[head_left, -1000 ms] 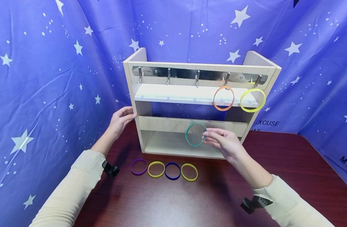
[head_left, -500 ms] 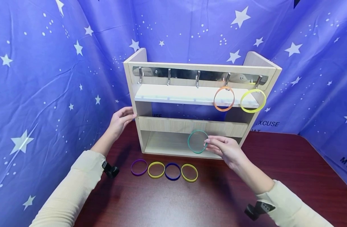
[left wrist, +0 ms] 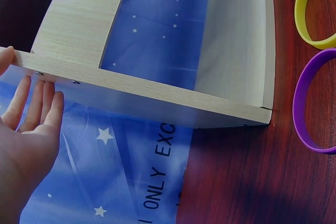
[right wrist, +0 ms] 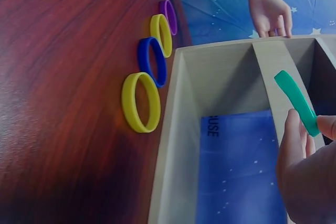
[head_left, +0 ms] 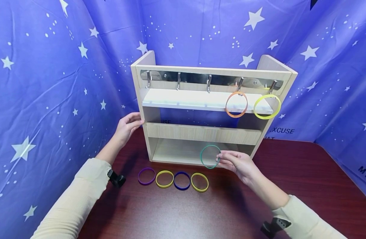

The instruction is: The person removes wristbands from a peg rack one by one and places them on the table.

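My right hand (head_left: 241, 166) pinches a green wristband (head_left: 201, 156) between thumb and fingers at its right side. The band hangs upright before the rack's lower shelf; the right wrist view shows the green wristband (right wrist: 294, 98) nearly edge-on. My left hand (head_left: 127, 128) rests its fingertips against the left side panel of the wooden rack (head_left: 201, 133). In the left wrist view, the fairly straight fingers of the left hand (left wrist: 31, 129) touch the panel's outer face, thumb at its edge. An orange wristband (head_left: 227, 108) and a yellow wristband (head_left: 268, 117) hang from the two rightmost hooks.
On the dark red table (head_left: 177, 215), in front of the rack, lie a purple wristband (head_left: 146, 184), a yellow wristband (head_left: 164, 187), a blue wristband (head_left: 182, 189) and another yellow wristband (head_left: 200, 190). A metal hook rail (head_left: 193, 78) crosses the rack's top. Starry blue curtains (head_left: 66, 99) surround the table.
My right hand has lowered the green wristband, moving slightly right, from the height of the middle board to the rack's bottom front edge. The left hand has stayed at the side panel.
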Available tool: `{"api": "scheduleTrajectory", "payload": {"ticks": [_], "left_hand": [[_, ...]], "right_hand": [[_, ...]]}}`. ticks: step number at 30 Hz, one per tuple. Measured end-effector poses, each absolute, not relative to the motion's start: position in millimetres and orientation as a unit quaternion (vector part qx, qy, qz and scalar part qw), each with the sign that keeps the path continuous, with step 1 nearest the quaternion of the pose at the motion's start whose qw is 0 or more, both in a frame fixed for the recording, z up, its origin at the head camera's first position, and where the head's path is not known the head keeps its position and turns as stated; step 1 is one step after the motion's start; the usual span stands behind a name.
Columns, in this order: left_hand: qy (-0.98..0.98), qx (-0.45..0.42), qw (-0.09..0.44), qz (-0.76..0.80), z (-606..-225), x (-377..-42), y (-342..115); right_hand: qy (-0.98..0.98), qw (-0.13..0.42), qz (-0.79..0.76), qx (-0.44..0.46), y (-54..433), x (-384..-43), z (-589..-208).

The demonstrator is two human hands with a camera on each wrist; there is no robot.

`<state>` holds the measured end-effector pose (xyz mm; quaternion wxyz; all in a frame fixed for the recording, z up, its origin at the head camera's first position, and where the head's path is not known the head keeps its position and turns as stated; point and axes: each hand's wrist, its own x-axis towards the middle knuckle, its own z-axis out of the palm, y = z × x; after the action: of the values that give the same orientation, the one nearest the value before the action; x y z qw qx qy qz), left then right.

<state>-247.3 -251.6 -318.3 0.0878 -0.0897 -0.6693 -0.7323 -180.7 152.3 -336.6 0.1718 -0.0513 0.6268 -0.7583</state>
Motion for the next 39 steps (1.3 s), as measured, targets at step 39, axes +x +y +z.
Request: {"api": "scheduleTrajectory", "payload": {"ticks": [39], "left_hand": [[-0.663, -0.089, 0.086, -0.738, -320, -247, -252]], "right_hand": [[0.669, 0.223, -0.709, 0.021, 178, -179, -416]]}}
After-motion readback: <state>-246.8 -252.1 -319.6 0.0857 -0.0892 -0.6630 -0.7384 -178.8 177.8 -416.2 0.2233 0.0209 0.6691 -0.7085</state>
